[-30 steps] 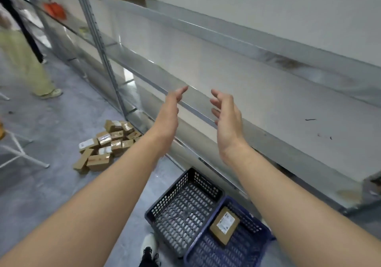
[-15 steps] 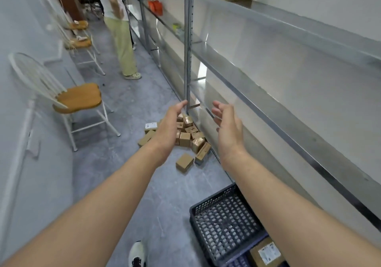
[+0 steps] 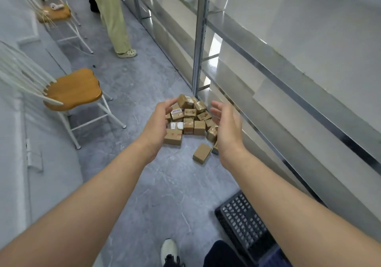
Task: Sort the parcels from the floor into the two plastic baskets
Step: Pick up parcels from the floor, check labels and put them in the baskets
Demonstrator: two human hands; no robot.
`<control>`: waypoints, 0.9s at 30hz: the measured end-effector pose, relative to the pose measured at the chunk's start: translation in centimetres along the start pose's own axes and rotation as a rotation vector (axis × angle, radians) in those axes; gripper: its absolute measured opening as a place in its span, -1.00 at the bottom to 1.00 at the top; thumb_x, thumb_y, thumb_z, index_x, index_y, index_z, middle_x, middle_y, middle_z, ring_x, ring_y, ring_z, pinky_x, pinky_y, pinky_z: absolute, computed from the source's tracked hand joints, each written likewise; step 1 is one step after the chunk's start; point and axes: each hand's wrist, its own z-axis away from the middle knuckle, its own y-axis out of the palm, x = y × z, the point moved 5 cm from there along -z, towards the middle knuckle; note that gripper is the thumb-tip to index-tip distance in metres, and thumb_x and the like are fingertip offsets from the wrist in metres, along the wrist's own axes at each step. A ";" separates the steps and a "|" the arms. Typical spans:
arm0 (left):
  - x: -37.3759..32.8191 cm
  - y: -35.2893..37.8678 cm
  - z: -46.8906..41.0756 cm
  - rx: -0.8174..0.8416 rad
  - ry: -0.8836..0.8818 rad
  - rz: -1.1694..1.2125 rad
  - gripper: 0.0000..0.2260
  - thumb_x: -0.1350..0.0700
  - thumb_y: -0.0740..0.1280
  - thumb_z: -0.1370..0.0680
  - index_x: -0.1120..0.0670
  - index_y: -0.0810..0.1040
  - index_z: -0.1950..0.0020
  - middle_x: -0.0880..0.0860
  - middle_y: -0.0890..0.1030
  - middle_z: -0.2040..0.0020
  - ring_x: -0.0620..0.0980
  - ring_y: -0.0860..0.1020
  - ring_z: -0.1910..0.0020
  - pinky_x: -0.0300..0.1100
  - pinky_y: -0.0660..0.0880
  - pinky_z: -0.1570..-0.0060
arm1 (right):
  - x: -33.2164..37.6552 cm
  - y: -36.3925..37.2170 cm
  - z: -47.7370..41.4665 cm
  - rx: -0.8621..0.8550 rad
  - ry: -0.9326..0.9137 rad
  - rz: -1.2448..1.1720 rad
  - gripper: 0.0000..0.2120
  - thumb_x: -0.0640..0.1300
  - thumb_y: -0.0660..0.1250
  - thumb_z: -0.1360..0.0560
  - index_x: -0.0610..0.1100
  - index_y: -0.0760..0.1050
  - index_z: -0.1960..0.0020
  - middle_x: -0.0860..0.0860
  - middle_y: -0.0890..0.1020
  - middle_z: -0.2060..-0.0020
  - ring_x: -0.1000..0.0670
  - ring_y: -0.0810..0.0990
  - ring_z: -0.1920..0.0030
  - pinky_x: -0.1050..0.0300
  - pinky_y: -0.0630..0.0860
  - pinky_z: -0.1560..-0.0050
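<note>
A pile of several small brown cardboard parcels (image 3: 189,118) lies on the grey floor beside the shelf post. One parcel (image 3: 202,153) lies apart at the pile's near side. My left hand (image 3: 156,126) and my right hand (image 3: 226,128) are stretched out in front of me, palms facing each other, fingers relaxed, holding nothing. They hang in the air above the floor, framing the pile. A dark plastic basket (image 3: 243,225) stands on the floor at the lower right, partly behind my right forearm. The second basket shows only as a blue corner (image 3: 274,258).
Metal shelving (image 3: 268,60) runs along the right wall, with an upright post (image 3: 200,40) behind the pile. A white chair with a wooden seat (image 3: 74,89) stands at left, more chairs farther back. A person in light trousers (image 3: 111,15) stands down the aisle. My shoe (image 3: 170,250) is below.
My view has swung left and down along the aisle. The parcel pile now sits between my hands and looks closer. The baskets have slid to the lower right edge.
</note>
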 end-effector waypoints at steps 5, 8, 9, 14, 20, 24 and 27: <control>1.0 -2.7 -7.7 -0.015 -0.075 0.011 -0.59 -0.12 -0.01 -0.71 -0.15 0.48 -0.45 -0.19 0.49 -0.21 -0.31 0.46 0.06 -0.13 0.33 -0.11 | -1.1 5.4 -5.8 0.040 0.087 0.006 -0.69 0.02 0.15 -0.74 0.09 0.64 0.03 0.19 0.69 0.12 0.21 0.62 0.05 0.19 0.47 -0.01; 1.5 -3.2 -12.8 -0.024 -0.118 0.013 -0.62 -0.12 -0.01 -0.71 -0.15 0.50 -0.39 -0.20 0.52 -0.16 -0.35 0.57 0.15 -0.29 0.40 0.03 | -2.1 8.2 -10.8 0.062 0.127 -0.006 -0.70 0.01 0.16 -0.73 0.08 0.64 0.01 0.15 0.70 0.06 0.15 0.63 -0.02 0.23 0.44 0.04; 1.7 -3.1 -14.7 -0.029 -0.142 0.010 -0.63 -0.13 -0.01 -0.71 -0.17 0.51 -0.36 -0.22 0.52 -0.12 -0.33 0.58 0.09 -0.32 0.42 0.06 | -2.6 9.0 -12.8 0.073 0.138 -0.004 -0.70 0.01 0.15 -0.73 0.08 0.65 -0.02 0.13 0.71 0.01 0.13 0.64 -0.08 0.22 0.44 0.03; 3.2 -2.8 -24.4 -0.079 -0.263 -0.038 -0.60 -0.19 0.05 -0.68 -0.14 0.48 -0.43 -0.23 0.51 -0.22 -0.19 0.46 -0.10 -0.14 0.32 -0.18 | -4.9 13.2 -23.1 0.104 0.220 -0.027 -0.68 0.04 0.18 -0.72 -0.02 0.66 -0.02 0.07 0.72 0.04 0.04 0.66 -0.08 0.12 0.51 -0.06; 3.6 -3.6 -33.5 -0.083 -0.368 -0.095 -0.57 -0.20 0.01 -0.69 -0.11 0.47 -0.45 -0.21 0.49 -0.22 -0.18 0.43 -0.12 -0.09 0.24 -0.25 | -7.5 17.2 -32.3 0.087 0.368 -0.019 -0.66 0.11 0.19 -0.71 0.01 0.71 -0.11 0.02 0.76 -0.11 -0.01 0.66 -0.19 0.07 0.47 -0.07; 5.3 -5.7 -39.9 -0.061 -0.442 -0.124 -0.53 -0.24 0.03 -0.68 -0.12 0.43 -0.50 -0.10 0.47 -0.39 -0.08 0.41 -0.26 0.00 0.27 -0.36 | -9.9 19.5 -37.0 0.066 0.439 0.026 -0.68 0.03 0.13 -0.74 -0.06 0.63 -0.13 -0.08 0.67 -0.04 0.06 0.58 -0.10 0.12 0.41 0.01; 7.8 -7.4 -45.3 -0.032 -0.504 -0.122 -0.52 -0.23 0.05 -0.67 -0.12 0.39 -0.54 -0.05 0.41 -0.49 -0.01 0.39 -0.41 -0.03 0.30 -0.33 | -13.6 22.0 -40.4 0.022 0.514 0.047 -0.65 0.08 0.08 -0.74 0.05 0.60 -0.30 0.08 0.66 -0.20 0.04 0.57 -0.26 0.03 0.41 -0.17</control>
